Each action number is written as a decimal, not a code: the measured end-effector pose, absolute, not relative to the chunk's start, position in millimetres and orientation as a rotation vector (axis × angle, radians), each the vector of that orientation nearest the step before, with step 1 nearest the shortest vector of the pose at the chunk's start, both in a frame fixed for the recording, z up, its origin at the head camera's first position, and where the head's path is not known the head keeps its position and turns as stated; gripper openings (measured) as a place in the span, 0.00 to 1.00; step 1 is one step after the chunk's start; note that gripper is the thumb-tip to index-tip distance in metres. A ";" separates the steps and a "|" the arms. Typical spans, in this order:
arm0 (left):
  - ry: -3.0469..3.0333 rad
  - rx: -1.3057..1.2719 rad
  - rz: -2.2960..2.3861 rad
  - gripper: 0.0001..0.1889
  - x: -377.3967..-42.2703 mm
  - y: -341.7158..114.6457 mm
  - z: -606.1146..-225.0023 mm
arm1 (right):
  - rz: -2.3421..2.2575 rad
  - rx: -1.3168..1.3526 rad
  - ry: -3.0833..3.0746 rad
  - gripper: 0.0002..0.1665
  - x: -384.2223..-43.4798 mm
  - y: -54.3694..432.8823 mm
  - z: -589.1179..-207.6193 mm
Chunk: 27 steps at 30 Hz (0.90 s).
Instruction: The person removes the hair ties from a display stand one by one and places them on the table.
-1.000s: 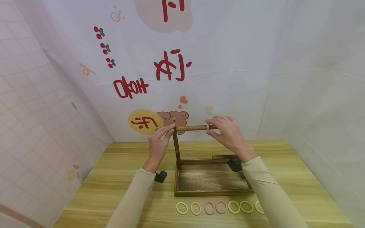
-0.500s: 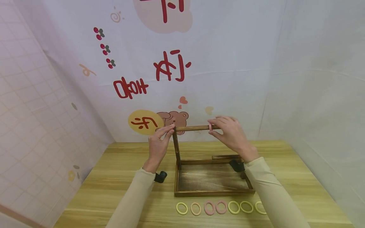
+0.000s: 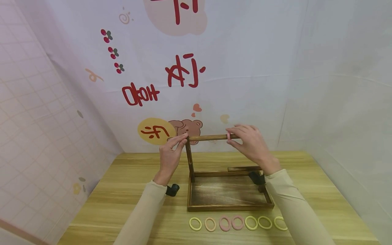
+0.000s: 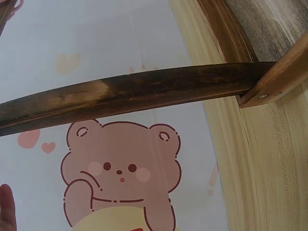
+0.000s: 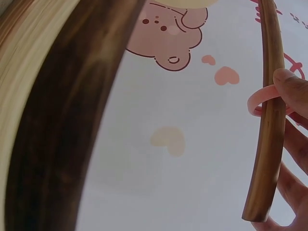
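A small pink ring [image 3: 228,136] encircles the upper wooden bar [image 3: 209,137] of a dark brown stand. My right hand [image 3: 249,143] pinches this ring between thumb and fingers near the bar's right end. The right wrist view shows the ring [image 5: 260,98] looped around the bar [image 5: 271,144], whose lower end is free. At the bar's left end, my left hand [image 3: 169,154] pinches the top of the stand's upright post [image 3: 189,158]. Only one fingertip [image 4: 6,207] of it shows in the left wrist view.
The stand has a shallow tray base [image 3: 229,208] on the wooden table [image 3: 128,190]. A shorter, lower bar [image 3: 242,168] lies at its back right. Several yellow, pink and orange rings [image 3: 210,224] lie in a row in front. A printed backdrop [image 3: 245,68] stands behind.
My right hand has slid slightly to the right along the bar, taking the pink ring towards the free end. The left hand stays at the post.
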<state>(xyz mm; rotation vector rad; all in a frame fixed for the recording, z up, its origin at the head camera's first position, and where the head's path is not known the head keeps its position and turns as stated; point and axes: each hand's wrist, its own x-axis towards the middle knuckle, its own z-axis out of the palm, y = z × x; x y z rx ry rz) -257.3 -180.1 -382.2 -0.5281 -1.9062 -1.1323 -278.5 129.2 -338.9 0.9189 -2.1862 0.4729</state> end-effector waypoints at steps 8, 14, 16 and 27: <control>-1.894 -0.538 -1.127 0.13 -257.1 -180.2 -382.1 | 0.468 0.922 -2.170 0.28 -278.5 134.0 -340.1; -1.901 -0.534 -1.112 0.13 -257.7 -180.7 -382.8 | 0.476 0.918 -2.170 0.28 -278.7 136.7 -340.3; -1.902 -0.534 -1.114 0.13 -257.9 -181.0 -383.3 | 0.476 0.916 -2.171 0.28 -278.7 137.6 -340.1; -1.896 -0.546 -1.107 0.13 -258.6 -181.2 -383.2 | 0.489 0.924 -2.154 0.28 -278.7 144.1 -339.6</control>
